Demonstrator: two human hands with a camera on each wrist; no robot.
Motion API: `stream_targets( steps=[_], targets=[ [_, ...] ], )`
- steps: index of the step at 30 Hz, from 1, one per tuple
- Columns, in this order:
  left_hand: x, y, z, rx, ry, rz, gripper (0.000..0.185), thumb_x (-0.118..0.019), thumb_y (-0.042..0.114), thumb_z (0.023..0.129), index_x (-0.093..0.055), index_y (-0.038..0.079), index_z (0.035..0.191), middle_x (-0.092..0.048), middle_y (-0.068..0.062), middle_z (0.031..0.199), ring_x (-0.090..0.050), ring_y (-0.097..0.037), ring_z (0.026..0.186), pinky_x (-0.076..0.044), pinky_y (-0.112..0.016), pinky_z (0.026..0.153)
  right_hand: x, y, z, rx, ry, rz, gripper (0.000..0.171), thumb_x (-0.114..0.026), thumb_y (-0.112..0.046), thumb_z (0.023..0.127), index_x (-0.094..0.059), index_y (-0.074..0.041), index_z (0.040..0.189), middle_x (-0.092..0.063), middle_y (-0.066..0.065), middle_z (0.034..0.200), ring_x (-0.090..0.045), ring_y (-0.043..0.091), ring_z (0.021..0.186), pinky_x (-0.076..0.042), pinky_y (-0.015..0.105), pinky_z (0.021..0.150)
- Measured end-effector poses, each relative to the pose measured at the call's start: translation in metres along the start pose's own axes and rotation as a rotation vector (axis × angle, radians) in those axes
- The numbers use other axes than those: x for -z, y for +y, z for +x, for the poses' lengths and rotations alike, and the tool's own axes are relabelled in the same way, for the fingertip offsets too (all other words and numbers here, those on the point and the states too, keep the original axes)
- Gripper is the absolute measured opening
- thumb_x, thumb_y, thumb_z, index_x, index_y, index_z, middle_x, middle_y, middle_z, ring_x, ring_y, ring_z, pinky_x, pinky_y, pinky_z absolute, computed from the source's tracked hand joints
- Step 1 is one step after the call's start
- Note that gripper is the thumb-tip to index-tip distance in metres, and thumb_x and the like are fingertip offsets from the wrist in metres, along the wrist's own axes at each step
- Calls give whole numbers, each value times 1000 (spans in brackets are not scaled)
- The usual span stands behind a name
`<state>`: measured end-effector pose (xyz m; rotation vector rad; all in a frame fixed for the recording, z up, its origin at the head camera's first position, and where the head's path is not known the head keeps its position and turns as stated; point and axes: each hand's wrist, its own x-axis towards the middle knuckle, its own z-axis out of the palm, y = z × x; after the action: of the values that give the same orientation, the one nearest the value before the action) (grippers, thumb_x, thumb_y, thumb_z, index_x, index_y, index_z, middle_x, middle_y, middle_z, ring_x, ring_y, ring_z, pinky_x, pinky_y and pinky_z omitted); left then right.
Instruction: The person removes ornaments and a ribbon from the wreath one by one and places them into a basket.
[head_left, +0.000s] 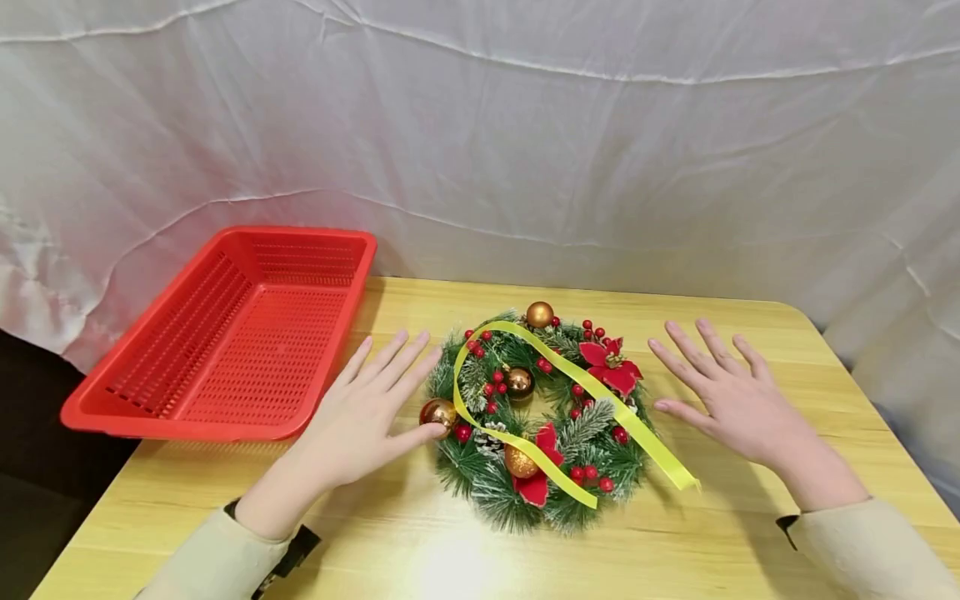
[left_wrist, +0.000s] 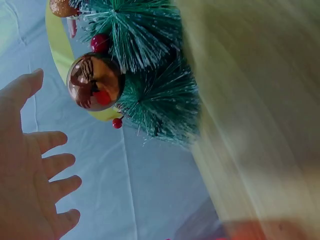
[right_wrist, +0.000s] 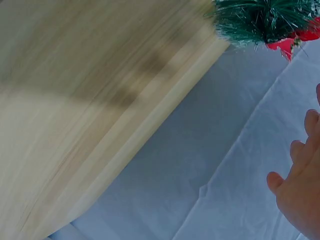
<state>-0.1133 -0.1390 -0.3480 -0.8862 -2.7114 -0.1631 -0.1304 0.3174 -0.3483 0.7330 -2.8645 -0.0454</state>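
A green Christmas wreath (head_left: 465,467) lies flat on the wooden table, trimmed with red berries, poinsettias, a pine cone and copper-gold baubles. Across its top runs a loose yellow ribbon (head_left: 633,429), looped at the left, with both ends toward the lower right. My left hand (head_left: 367,417) hovers at the wreath's left side, fingers spread, the thumb near a shiny copper bauble (head_left: 438,416). That bauble (left_wrist: 95,81) shows close up in the left wrist view, apart from the thumb. To the right of the wreath my right hand (head_left: 738,404) is spread too, holding nothing.
A red perforated plastic basket (head_left: 341,333) stands on the left of the table (head_left: 675,550), its left part reaching past the table edge. Behind the table hangs a pale grey-white cloth (head_left: 525,150). The table's rounded right corner (head_left: 795,312) shows beyond the right hand.
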Motion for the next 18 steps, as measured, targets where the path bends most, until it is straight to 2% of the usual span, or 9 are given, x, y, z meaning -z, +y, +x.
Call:
stream_targets(
  steps=[12, 18],
  targets=[
    [-9, 5, -5, -2, 11, -145, 78, -43, 66, 90, -24, 22, 152, -16, 5, 158, -18, -22, 143, -1, -41, 116, -7, -7, 8, 64, -1, 17, 77, -56, -54, 91, -16, -33, 153, -3, -6, 160, 4, 22, 145, 9, 50, 113],
    [-14, 7, -7, 24, 8, -293, 73, -49, 62, 90, -36, 19, 148, -27, 4, 154, -25, -18, 140, -8, -41, 116, -9, -7, 9, 81, -12, 31, 75, -55, -52, 92, -17, -33, 153, -5, -6, 160, 3, 21, 145, 9, 49, 113]
  ],
)
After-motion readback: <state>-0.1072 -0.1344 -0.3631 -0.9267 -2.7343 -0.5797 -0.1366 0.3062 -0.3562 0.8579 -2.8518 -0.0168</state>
